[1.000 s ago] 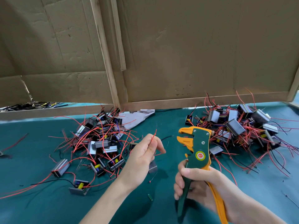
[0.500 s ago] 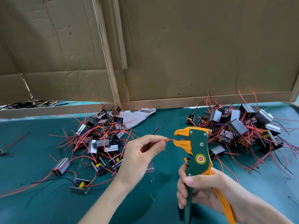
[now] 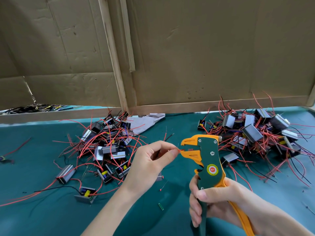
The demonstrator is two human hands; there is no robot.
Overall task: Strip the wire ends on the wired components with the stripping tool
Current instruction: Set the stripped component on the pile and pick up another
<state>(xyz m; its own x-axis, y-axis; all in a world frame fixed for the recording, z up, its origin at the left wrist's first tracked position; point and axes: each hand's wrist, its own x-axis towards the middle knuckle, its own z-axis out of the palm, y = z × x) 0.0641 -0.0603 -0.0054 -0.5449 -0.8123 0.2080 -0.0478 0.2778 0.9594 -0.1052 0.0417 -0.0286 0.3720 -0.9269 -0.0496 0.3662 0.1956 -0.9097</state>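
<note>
**Wire stripper** (image 3: 207, 159): green body, orange jaws and handle, round red/yellow label. Held upright over teal mat (image 3: 34, 210), jaws pointing left and standing apart. Ref. point for all entries below.
**R hand** (image 3: 214, 200): at stripper's lower end, fingers and thumb curled round both handles.
**L hand** (image 3: 150, 160): just left of stripper. Thumb and forefinger pinch red wire end (image 3: 180, 150); other fingers loosely curled.
Red wire end: tip at mouth of jaws, touching lower one. How far in, can't tell.
**Left pile** (image 3: 109, 147): wired components, grey boxes w/ tangled red and black leads, well left of stripper.
**Right pile** (image 3: 252, 133): same type, right of and behind stripper.
**Single grey component** (image 3: 229, 158): just right of stripper, on mat.
**Green offcut** (image 3: 161, 206): on mat, below-left of stripper, near L forearm.
**Grey cloth** (image 3: 144, 121): behind-left of stripper, by left pile.
**Cardboard wall** (image 3: 204, 57): upright, behind stripper, along mat's far edge.
</note>
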